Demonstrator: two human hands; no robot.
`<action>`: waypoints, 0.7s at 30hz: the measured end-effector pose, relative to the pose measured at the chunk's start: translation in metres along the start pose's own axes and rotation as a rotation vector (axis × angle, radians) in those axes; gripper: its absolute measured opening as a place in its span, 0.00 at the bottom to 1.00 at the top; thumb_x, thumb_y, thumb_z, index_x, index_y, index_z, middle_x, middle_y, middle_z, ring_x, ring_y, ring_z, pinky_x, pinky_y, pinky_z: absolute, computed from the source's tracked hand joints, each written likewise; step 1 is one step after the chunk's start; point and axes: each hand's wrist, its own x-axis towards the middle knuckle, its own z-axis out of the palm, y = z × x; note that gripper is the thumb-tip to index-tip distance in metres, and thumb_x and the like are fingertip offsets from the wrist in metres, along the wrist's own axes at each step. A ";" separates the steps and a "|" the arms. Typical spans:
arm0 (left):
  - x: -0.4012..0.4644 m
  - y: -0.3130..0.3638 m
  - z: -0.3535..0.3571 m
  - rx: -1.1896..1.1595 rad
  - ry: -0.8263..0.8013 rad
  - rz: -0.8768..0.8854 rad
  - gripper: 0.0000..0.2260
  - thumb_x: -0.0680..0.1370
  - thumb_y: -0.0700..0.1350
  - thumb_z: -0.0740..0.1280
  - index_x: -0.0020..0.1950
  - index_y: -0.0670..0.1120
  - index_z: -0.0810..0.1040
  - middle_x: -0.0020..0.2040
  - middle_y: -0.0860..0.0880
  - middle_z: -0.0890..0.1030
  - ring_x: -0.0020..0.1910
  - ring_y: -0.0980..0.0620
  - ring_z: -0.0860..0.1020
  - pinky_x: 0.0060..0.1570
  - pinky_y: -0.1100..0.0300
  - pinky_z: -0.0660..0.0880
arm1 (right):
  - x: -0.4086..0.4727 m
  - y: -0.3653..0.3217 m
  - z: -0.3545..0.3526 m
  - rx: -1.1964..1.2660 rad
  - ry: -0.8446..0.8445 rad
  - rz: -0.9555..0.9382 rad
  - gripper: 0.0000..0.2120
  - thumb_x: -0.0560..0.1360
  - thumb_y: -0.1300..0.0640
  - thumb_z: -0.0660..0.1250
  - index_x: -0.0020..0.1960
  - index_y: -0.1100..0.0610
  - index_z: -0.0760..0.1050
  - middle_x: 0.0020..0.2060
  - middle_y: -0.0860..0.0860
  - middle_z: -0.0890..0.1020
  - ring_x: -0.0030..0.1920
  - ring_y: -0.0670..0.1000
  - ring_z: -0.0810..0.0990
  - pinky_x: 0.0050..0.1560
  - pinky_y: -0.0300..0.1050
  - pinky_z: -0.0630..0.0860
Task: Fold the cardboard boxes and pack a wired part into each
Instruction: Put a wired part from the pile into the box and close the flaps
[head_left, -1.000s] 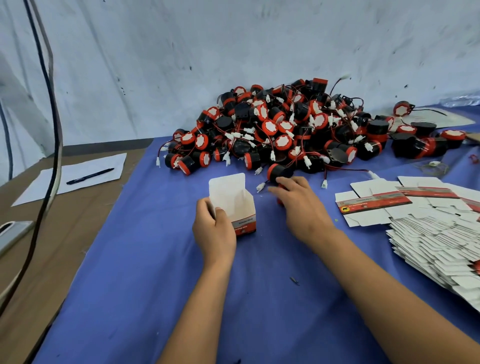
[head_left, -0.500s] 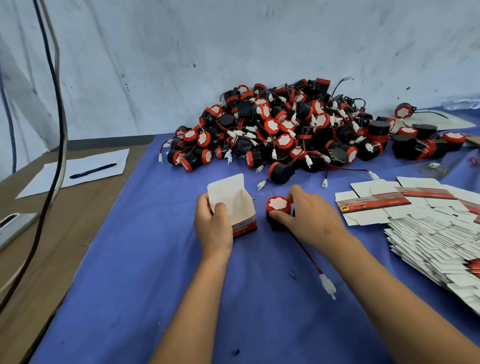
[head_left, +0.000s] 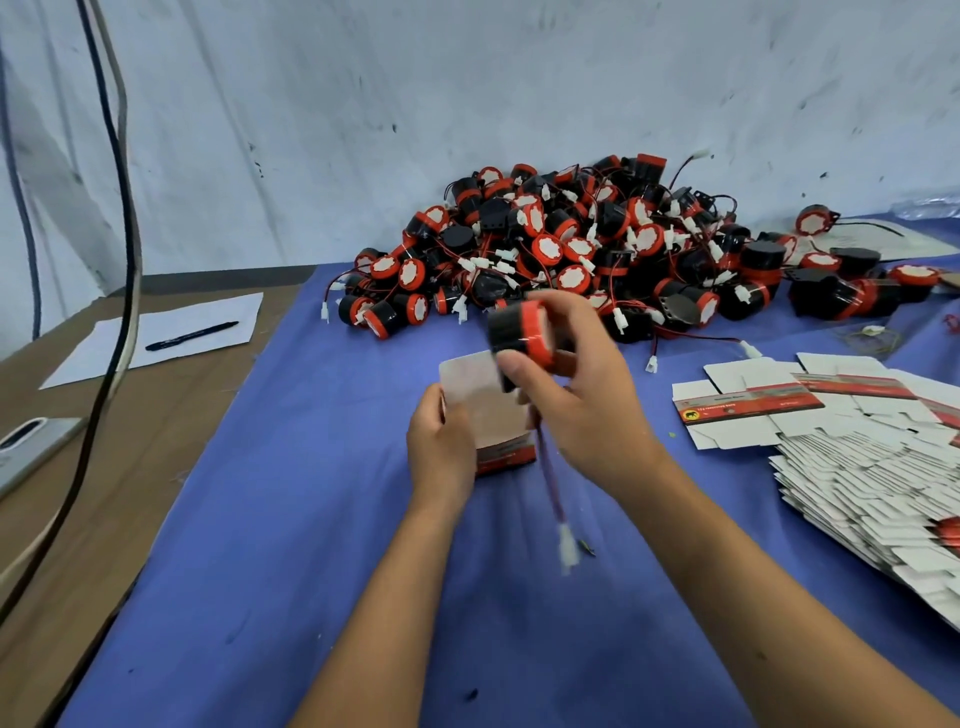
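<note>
My right hand (head_left: 582, 400) gripped a glossy black-and-red plastic buzzer (head_left: 519, 332); my left hand (head_left: 441, 447) held a matt cardboard box (head_left: 493, 415) on soft blue cloth (head_left: 311, 519).

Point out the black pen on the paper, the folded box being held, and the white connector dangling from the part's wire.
Black pen (head_left: 191, 336), head view, middle of its barrel.
Folded white cardboard box with red band (head_left: 480, 395), head view, open flap's inner face.
White plastic connector (head_left: 567, 546), head view, its blurred body at the wire's end.
</note>
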 end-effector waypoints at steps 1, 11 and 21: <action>0.000 -0.001 0.001 0.020 -0.053 0.014 0.08 0.83 0.45 0.61 0.49 0.45 0.78 0.44 0.49 0.85 0.44 0.49 0.82 0.44 0.48 0.80 | 0.000 -0.009 0.007 0.001 -0.077 -0.075 0.24 0.75 0.51 0.73 0.69 0.49 0.70 0.57 0.38 0.75 0.54 0.51 0.80 0.53 0.52 0.81; -0.006 0.005 0.000 -0.034 -0.234 -0.085 0.13 0.73 0.43 0.61 0.51 0.42 0.82 0.49 0.38 0.85 0.47 0.39 0.83 0.50 0.38 0.81 | -0.008 -0.002 0.006 -0.786 -0.290 0.099 0.30 0.73 0.64 0.68 0.71 0.43 0.70 0.61 0.47 0.73 0.58 0.56 0.76 0.52 0.54 0.79; -0.004 0.007 0.002 -0.097 -0.237 -0.150 0.16 0.74 0.46 0.63 0.55 0.39 0.81 0.53 0.36 0.84 0.49 0.38 0.82 0.50 0.42 0.78 | -0.012 -0.003 0.013 -1.074 -0.536 0.130 0.32 0.74 0.65 0.65 0.76 0.48 0.65 0.74 0.50 0.67 0.75 0.57 0.65 0.78 0.67 0.53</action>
